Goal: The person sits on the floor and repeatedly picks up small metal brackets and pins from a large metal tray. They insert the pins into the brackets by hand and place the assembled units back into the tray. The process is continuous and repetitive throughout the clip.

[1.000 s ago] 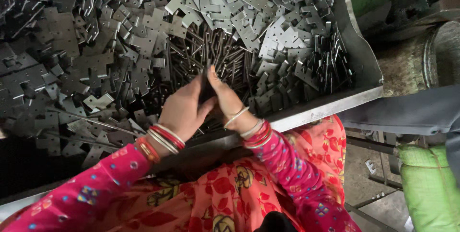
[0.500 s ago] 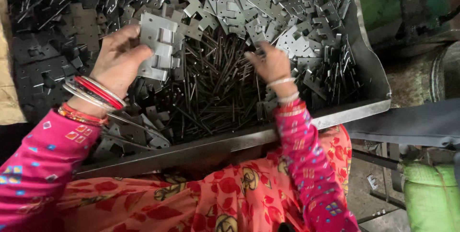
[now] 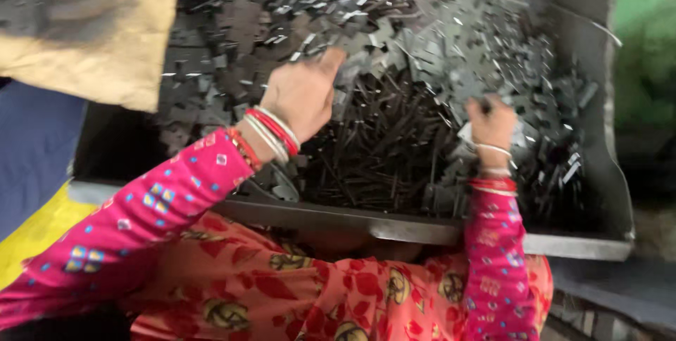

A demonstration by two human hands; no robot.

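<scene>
Metal plates [image 3: 451, 38] fill the tray [image 3: 598, 242], burlap sack [image 3: 91, 24] beside; both hands' finger positions are blurred, cannot tell.

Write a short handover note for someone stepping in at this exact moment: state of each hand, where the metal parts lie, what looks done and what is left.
Left hand: over the flat metal plates at the left of the metal tray, fingers spread; whether it holds a piece is too blurred to tell.
Right hand: curled on the plates toward the right, apparently gripping something small.
Parts: dark thin pins heaped mid-tray, plates piled around them.
Done: no finished pieces are visible.
Left: the tray is full of loose plates and pins.
</scene>
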